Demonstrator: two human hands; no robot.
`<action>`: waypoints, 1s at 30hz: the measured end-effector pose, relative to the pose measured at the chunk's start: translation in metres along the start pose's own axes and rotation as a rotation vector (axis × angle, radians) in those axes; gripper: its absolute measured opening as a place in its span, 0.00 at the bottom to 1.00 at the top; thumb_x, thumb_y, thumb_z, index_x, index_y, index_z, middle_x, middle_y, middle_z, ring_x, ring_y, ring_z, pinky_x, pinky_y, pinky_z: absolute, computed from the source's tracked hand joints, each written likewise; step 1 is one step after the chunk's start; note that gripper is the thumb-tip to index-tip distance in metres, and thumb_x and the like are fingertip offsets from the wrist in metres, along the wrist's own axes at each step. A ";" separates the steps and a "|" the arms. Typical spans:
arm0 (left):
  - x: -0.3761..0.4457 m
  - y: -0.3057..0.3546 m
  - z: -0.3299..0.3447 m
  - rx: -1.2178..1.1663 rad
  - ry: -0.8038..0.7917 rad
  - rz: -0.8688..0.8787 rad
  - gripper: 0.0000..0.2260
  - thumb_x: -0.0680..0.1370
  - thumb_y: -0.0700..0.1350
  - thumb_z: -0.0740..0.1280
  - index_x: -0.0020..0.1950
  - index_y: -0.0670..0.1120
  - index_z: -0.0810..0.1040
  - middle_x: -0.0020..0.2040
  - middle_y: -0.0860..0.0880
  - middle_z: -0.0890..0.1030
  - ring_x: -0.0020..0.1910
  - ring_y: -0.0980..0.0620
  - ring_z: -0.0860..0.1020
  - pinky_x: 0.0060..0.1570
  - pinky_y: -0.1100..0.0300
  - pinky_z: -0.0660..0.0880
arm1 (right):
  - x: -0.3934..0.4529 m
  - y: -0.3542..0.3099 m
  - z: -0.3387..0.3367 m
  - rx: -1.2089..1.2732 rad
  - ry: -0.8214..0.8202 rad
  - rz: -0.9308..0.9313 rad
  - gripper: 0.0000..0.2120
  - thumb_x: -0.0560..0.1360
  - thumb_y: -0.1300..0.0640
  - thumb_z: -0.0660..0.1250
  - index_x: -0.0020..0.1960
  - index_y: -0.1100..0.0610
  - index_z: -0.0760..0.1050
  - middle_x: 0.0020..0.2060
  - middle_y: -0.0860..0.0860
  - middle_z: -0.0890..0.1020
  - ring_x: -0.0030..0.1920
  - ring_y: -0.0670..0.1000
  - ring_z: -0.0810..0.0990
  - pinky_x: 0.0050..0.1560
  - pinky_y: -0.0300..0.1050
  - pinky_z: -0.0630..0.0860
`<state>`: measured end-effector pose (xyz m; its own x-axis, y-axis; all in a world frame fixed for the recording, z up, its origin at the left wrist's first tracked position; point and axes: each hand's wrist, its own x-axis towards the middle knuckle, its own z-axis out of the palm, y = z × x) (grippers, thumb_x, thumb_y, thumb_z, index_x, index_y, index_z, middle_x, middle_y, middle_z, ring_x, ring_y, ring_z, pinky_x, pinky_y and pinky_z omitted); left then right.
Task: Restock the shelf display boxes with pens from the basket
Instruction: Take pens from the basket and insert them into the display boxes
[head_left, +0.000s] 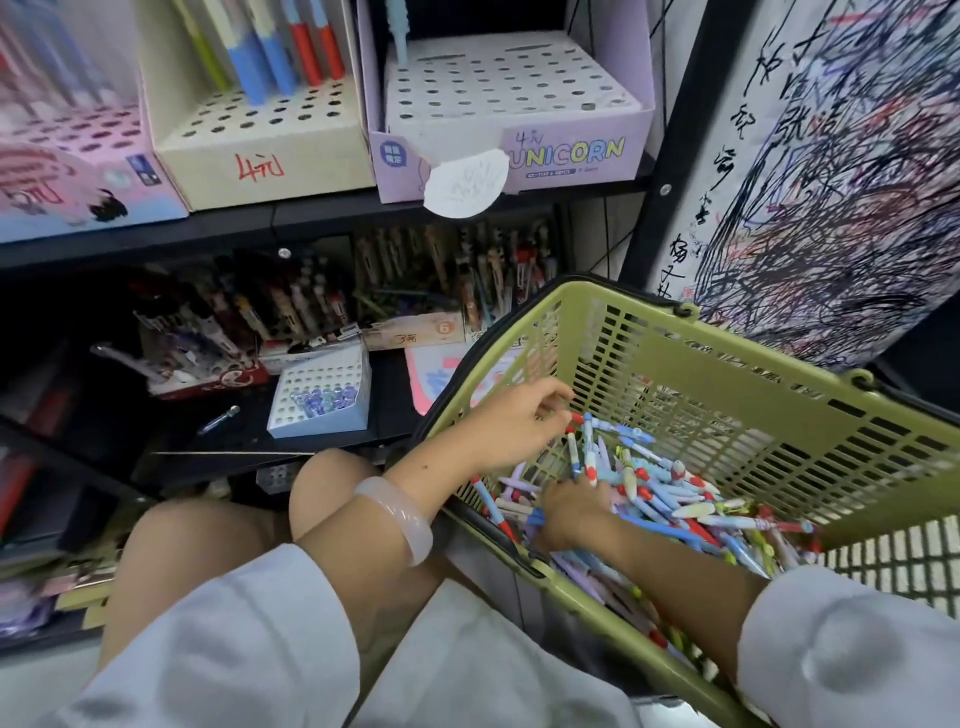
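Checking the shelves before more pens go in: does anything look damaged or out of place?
Yes. The purple UNICORN box has a torn front edge, and a white paper flap hangs from it over the shelf lip. One loose pen lies on the lower shelf beside the small white box, outside any display box.

Access into the basket (727, 374) is open from above; its mesh walls block the sides, loose pens (675, 499) cover the floor

we wear loose pale grey-white sleeves (249, 639), bare knees showing, and a translucent pinkish bangle (397, 512) on our left wrist.
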<state>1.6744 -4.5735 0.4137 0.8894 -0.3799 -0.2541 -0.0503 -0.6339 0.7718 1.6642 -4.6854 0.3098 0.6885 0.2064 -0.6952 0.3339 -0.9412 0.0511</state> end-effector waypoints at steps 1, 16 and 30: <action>0.000 0.000 0.000 -0.006 0.001 0.000 0.16 0.81 0.47 0.58 0.68 0.47 0.68 0.61 0.50 0.73 0.58 0.55 0.71 0.56 0.64 0.67 | 0.001 -0.001 0.002 0.016 0.017 -0.002 0.31 0.75 0.43 0.64 0.70 0.60 0.62 0.66 0.57 0.68 0.67 0.59 0.65 0.63 0.53 0.63; -0.004 -0.003 -0.010 -0.167 0.194 -0.005 0.12 0.80 0.42 0.59 0.63 0.46 0.72 0.55 0.53 0.74 0.54 0.57 0.72 0.46 0.75 0.67 | -0.014 0.056 -0.014 0.814 0.209 -0.206 0.22 0.74 0.60 0.66 0.64 0.56 0.62 0.34 0.52 0.69 0.27 0.46 0.67 0.24 0.35 0.64; 0.005 0.028 0.021 -0.656 -0.049 0.017 0.20 0.78 0.40 0.64 0.66 0.53 0.64 0.55 0.52 0.77 0.52 0.58 0.76 0.50 0.68 0.74 | -0.059 0.055 -0.091 1.617 0.577 -0.387 0.06 0.75 0.65 0.63 0.47 0.55 0.73 0.38 0.51 0.78 0.38 0.45 0.80 0.38 0.38 0.77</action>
<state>1.6677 -4.6076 0.4221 0.8686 -0.4261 -0.2530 0.2372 -0.0908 0.9672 1.7003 -4.7256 0.4191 0.9703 0.1852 -0.1560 -0.1505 -0.0433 -0.9877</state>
